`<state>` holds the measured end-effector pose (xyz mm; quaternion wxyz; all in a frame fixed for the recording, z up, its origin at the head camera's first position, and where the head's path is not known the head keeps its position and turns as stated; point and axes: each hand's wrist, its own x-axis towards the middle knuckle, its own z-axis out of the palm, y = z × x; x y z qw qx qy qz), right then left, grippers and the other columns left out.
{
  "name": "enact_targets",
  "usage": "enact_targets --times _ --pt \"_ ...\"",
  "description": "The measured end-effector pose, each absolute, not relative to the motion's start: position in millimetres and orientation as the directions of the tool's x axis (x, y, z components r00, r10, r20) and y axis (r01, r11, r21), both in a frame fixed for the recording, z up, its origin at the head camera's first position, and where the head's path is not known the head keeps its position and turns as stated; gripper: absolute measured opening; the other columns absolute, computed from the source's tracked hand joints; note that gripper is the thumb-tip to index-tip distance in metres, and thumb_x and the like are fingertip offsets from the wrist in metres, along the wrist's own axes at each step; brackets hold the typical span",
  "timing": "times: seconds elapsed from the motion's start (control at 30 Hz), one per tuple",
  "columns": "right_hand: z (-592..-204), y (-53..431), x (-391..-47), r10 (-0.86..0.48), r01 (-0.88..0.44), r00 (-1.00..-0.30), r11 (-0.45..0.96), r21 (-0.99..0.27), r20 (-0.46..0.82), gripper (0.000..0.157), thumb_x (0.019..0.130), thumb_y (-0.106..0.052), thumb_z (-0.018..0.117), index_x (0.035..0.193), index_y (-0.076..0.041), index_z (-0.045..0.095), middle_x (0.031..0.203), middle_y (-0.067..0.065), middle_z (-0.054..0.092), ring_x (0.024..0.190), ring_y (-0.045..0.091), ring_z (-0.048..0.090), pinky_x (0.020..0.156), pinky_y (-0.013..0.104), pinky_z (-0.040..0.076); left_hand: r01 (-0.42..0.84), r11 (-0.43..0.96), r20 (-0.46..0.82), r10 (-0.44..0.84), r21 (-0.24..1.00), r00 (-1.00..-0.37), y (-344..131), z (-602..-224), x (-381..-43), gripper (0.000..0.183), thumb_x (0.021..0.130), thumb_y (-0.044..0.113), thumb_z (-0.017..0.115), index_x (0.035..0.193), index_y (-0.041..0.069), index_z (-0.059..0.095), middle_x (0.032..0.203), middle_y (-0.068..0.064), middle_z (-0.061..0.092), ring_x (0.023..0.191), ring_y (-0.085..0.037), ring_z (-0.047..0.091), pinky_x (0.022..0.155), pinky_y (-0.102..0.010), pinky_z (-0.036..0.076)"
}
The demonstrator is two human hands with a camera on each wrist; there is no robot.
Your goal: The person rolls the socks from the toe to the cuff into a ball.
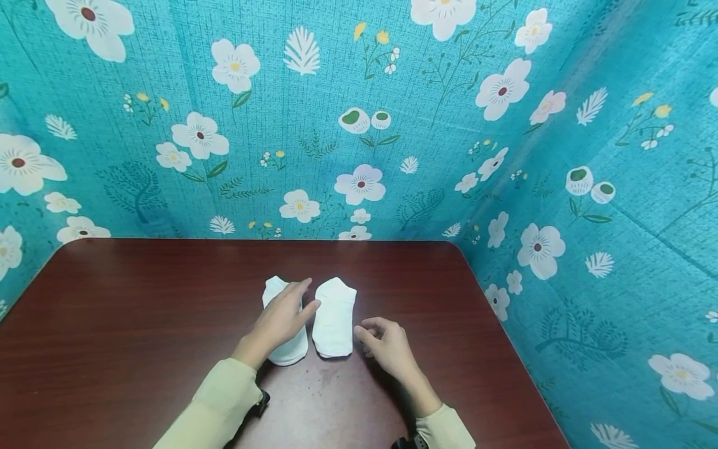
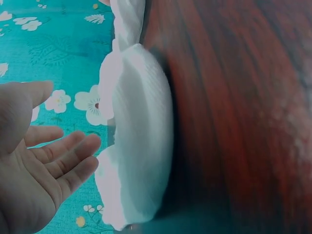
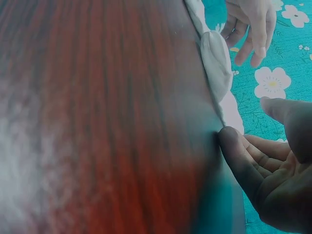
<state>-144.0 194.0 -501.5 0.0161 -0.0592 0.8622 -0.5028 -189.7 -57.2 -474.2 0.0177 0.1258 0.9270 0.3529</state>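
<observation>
Two white socks lie flat side by side on the table. Over the left sock (image 1: 288,350) hovers my left hand (image 1: 283,315), which hides part of it; its fingers are extended and hold nothing. In the left wrist view a gap separates the left hand (image 2: 44,161) from the nearer white sock (image 2: 141,136). The right sock (image 1: 333,318) lies between my hands. Just beside its right edge is my right hand (image 1: 387,346), fingers loosely bent and nothing between them. In the right wrist view its thumb and fingers stand apart, near the sock (image 3: 217,63).
A dark reddish-brown wooden table (image 1: 140,299) with rounded far corners carries the socks. Behind it and along its right side hangs a turquoise flowered cloth (image 1: 252,156). A dark band (image 1: 260,402) is on the left wrist, another (image 1: 412,441) on the right.
</observation>
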Motion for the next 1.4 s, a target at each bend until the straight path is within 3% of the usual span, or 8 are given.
enact_targets --times 0.27,0.93,1.4 --pt "-499.2 187.2 -145.1 -0.111 -0.038 -0.994 0.464 -0.885 -0.015 0.031 0.095 -0.021 0.071 0.107 0.007 0.069 0.074 0.011 0.07 0.057 0.021 0.067 0.051 0.033 0.057 0.212 0.708 0.058 0.236 0.673 -0.97 -50.9 -478.0 -196.9 0.061 0.1 0.036 0.062 0.149 0.004 0.045 0.134 -0.015 0.058 0.122 -0.03 0.056 0.103 -0.05 0.044" --pt "-503.7 172.4 -146.6 -0.07 0.023 -0.996 0.478 -0.878 -0.064 0.018 0.089 -0.015 0.075 0.092 0.002 0.072 0.064 0.008 0.067 0.05 0.019 0.065 0.046 0.033 0.055 0.123 0.724 -0.056 0.218 0.679 -0.974 -35.2 -484.3 -217.3 0.059 0.1 0.035 0.061 0.146 0.002 0.048 0.135 -0.018 0.056 0.125 -0.033 0.055 0.105 -0.05 0.042" --pt "-505.4 170.2 -146.7 -0.071 -0.03 -0.997 0.598 -0.801 -0.015 0.018 0.082 -0.011 0.08 0.093 0.001 0.071 0.057 -0.004 0.062 0.042 0.011 0.059 0.041 0.029 0.05 0.095 0.769 -0.077 0.184 0.632 -0.98 -23.0 -490.7 -226.0 0.054 0.1 0.031 0.062 0.142 -0.002 0.052 0.139 -0.023 0.052 0.129 -0.038 0.052 0.106 -0.052 0.04"
